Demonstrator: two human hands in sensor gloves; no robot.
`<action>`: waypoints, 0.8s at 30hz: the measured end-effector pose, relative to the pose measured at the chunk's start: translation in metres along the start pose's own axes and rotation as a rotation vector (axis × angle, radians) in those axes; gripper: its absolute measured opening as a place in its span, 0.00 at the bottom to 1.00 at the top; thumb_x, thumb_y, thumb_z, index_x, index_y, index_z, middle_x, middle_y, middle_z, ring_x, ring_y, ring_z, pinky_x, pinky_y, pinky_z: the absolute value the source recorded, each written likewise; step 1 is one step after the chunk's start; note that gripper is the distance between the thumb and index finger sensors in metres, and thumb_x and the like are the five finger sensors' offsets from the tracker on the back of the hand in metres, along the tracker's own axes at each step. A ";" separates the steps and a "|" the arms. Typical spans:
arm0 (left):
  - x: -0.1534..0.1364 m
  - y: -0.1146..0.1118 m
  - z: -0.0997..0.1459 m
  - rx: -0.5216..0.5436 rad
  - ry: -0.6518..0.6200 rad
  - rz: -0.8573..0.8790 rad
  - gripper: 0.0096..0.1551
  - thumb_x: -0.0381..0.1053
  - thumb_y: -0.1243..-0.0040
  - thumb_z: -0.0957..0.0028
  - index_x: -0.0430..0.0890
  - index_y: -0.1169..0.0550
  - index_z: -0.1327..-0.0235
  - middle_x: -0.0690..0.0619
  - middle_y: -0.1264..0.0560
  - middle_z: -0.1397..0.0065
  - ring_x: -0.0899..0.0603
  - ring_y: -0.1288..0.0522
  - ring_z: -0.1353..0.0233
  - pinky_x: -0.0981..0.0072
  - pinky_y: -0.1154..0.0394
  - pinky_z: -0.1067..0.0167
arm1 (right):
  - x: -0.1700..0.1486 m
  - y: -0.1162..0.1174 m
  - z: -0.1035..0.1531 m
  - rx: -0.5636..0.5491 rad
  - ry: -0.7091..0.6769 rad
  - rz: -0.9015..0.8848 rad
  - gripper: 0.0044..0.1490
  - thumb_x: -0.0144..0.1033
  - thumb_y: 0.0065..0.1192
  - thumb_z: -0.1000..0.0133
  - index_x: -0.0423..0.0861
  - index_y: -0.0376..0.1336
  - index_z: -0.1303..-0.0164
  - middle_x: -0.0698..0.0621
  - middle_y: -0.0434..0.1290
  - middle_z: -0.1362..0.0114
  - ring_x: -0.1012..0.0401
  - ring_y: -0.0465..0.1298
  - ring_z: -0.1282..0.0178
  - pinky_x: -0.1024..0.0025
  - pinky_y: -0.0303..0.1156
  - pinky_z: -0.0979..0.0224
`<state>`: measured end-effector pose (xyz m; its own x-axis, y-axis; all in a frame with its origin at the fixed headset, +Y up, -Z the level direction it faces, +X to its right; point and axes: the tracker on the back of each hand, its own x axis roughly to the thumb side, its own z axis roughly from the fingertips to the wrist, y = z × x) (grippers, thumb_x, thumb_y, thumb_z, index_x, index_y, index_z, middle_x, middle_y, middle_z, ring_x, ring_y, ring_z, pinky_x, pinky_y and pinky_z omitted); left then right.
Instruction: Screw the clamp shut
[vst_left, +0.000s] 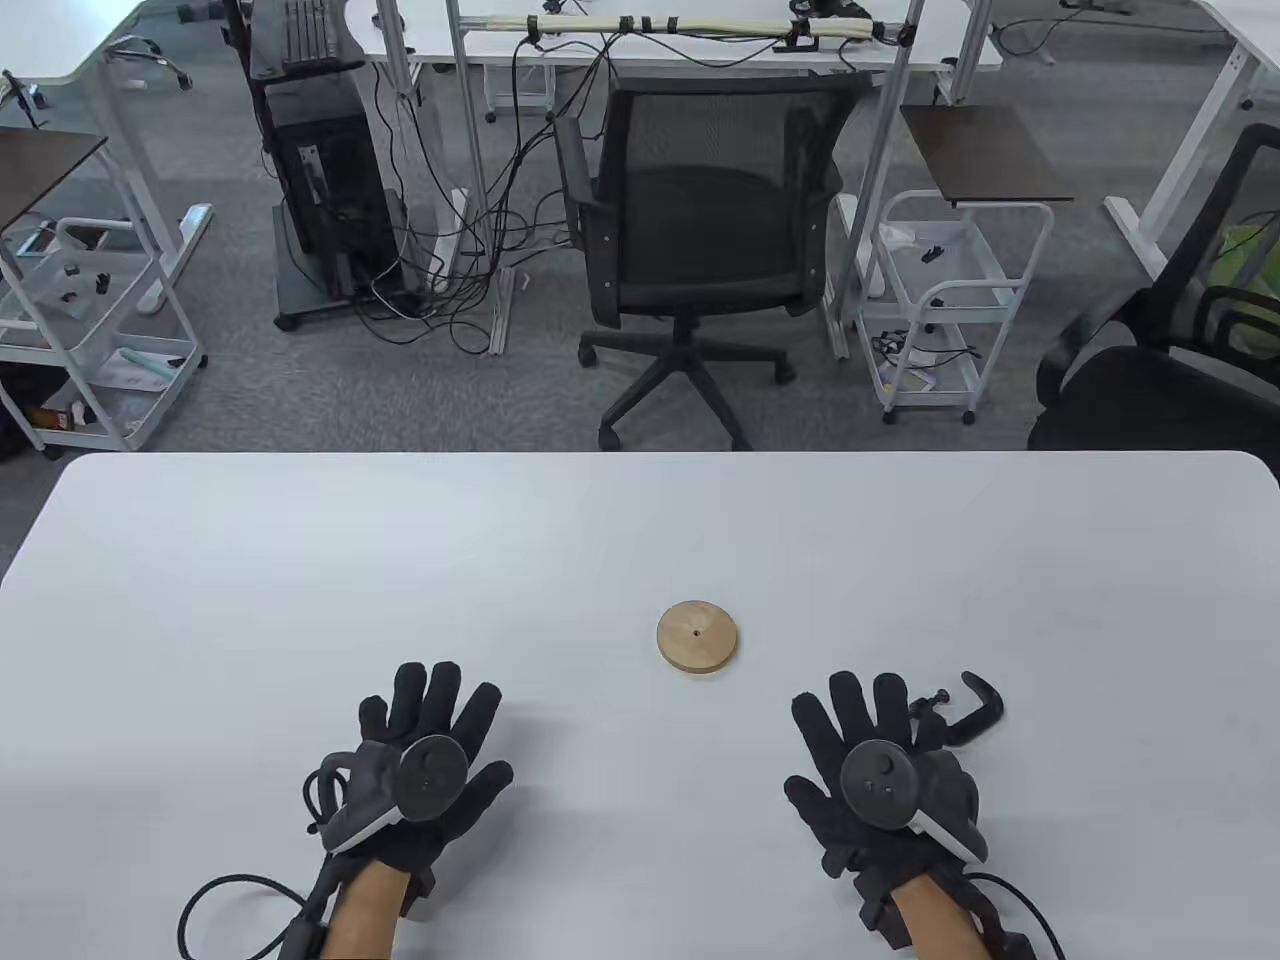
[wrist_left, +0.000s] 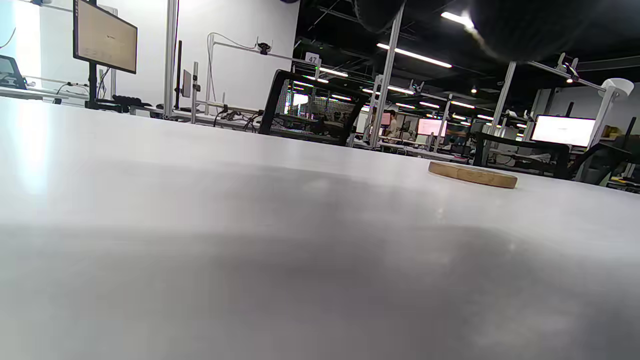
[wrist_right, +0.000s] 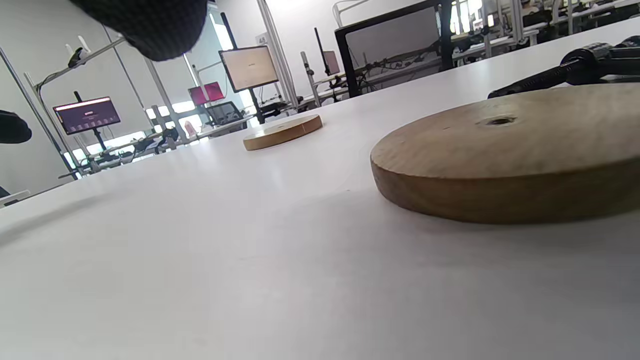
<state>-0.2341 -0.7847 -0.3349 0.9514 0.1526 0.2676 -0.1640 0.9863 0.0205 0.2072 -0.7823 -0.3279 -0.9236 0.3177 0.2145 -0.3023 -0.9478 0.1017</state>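
Observation:
A black C-clamp lies on the white table, just right of my right hand; part of it is hidden behind my fingers. Its dark screw rod shows in the right wrist view behind a wooden disc that lies close to that camera and is hidden in the table view. My right hand lies flat with fingers spread, holding nothing. My left hand lies flat on the table at the left, fingers spread, also holding nothing.
A second round wooden disc with a small centre hole lies between and beyond the hands; it shows in the left wrist view and the right wrist view. An office chair and carts stand beyond the table's far edge.

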 end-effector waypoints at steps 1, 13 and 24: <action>0.000 -0.001 0.000 -0.002 0.000 0.001 0.51 0.72 0.44 0.49 0.59 0.47 0.15 0.43 0.60 0.10 0.29 0.68 0.17 0.17 0.59 0.32 | -0.001 0.000 0.000 0.002 0.002 -0.004 0.54 0.63 0.56 0.47 0.59 0.37 0.16 0.50 0.27 0.12 0.41 0.21 0.19 0.22 0.23 0.32; 0.006 -0.004 -0.004 -0.026 -0.032 -0.044 0.51 0.72 0.43 0.49 0.59 0.47 0.15 0.43 0.60 0.10 0.29 0.68 0.16 0.17 0.59 0.32 | -0.002 -0.008 0.005 -0.113 -0.044 -0.049 0.52 0.60 0.59 0.48 0.57 0.43 0.16 0.47 0.35 0.11 0.39 0.27 0.17 0.21 0.27 0.32; 0.012 -0.003 -0.004 -0.021 -0.052 -0.037 0.50 0.72 0.43 0.49 0.59 0.46 0.15 0.43 0.60 0.10 0.29 0.67 0.16 0.17 0.59 0.32 | -0.017 -0.017 0.005 -0.120 0.009 -0.095 0.53 0.57 0.65 0.49 0.54 0.46 0.17 0.44 0.38 0.11 0.36 0.34 0.18 0.23 0.38 0.28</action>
<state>-0.2212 -0.7858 -0.3354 0.9419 0.1132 0.3164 -0.1231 0.9923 0.0116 0.2292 -0.7717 -0.3288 -0.8913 0.4064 0.2011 -0.4141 -0.9102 0.0045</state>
